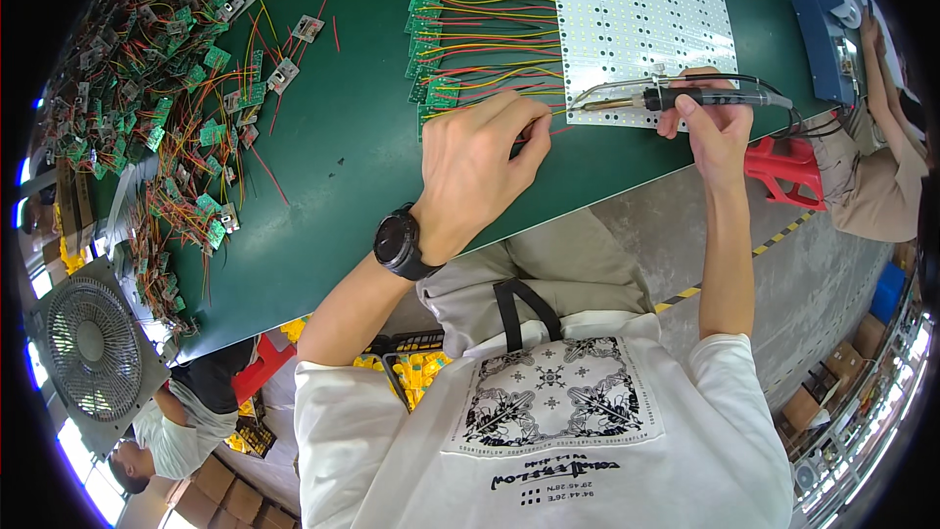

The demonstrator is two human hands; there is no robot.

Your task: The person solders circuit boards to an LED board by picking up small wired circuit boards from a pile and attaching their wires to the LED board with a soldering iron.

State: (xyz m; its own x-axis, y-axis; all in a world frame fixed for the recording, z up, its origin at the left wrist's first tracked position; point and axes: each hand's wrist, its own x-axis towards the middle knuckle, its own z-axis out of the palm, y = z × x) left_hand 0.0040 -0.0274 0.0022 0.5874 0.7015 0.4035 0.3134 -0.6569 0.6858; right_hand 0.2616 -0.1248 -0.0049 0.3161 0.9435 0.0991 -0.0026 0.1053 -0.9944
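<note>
My right hand grips the dark handle of a soldering iron. A thin metal feed tube runs along the iron, whose tip points left to the near left corner of a white LED panel covered in small dots. Beside that corner my left hand is closed, back upward, fingertips curled close to the wire ends. Something dark shows inside its curl, too hidden to name. Red, yellow and black wires run from the panel's left edge to a stacked column of green circuit boards.
A large heap of wired circuit boards covers the table's left side. A blue box-shaped device stands at the right, near another person. A fan is at lower left, a red stool at right. Yellow parts fill a crate below.
</note>
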